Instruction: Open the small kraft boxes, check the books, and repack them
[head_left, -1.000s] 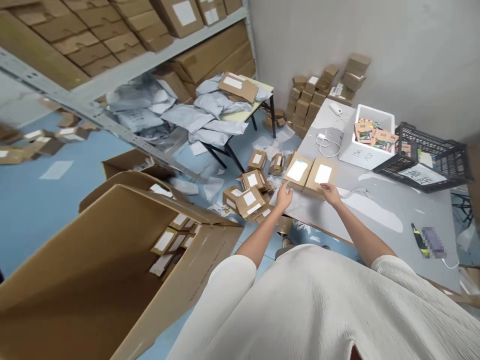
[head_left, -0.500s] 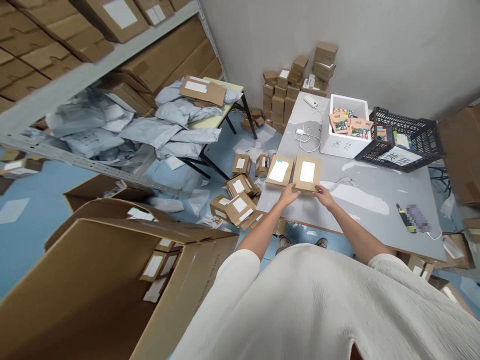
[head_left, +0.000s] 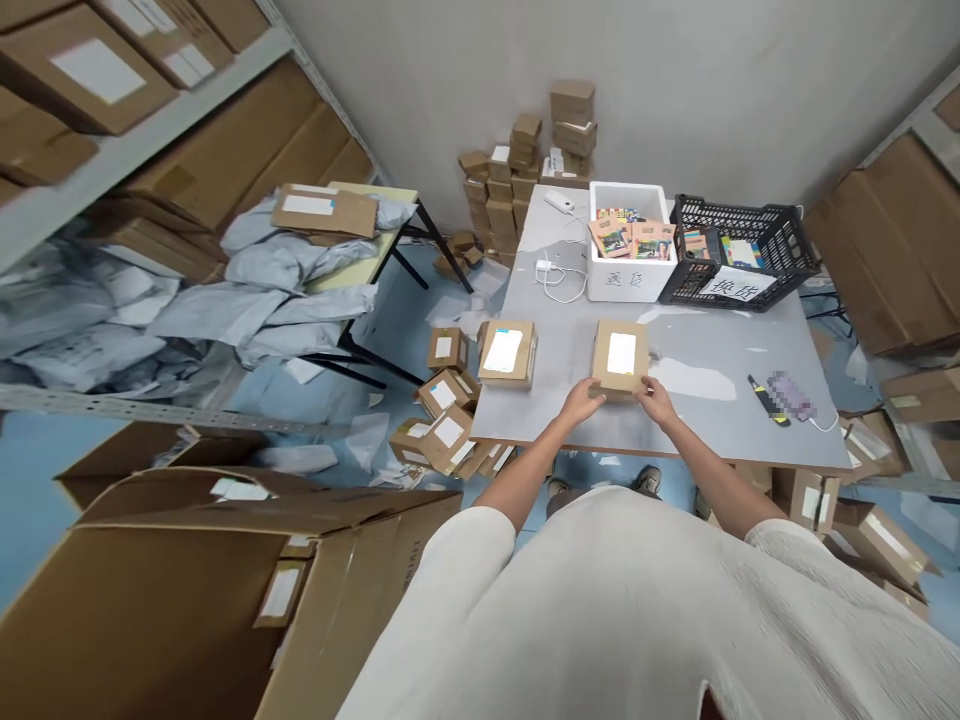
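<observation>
A small brown cardboard box (head_left: 601, 372) with a white label on top rests at or just above the grey table (head_left: 559, 410). My left hand (head_left: 582, 404) grips its near left corner, and my right hand (head_left: 655, 402) has hold of the near right corner. To the left, separated by a gap, sits a second cardboard box (head_left: 491, 376) whose white label has a blue mark. Fingers under the held box are partly hidden.
A white foam box (head_left: 626, 285) and a black crate (head_left: 780, 225) hold colourful packs at the back. A yellow-black cutter (head_left: 769, 400) lies at right. Boxes (head_left: 448, 432) litter the floor left of the table; a large open carton (head_left: 360, 580) stands nearer.
My hands have carried the labelled box rightward, away from the other box; the two were side by side before. The view has turned right.
</observation>
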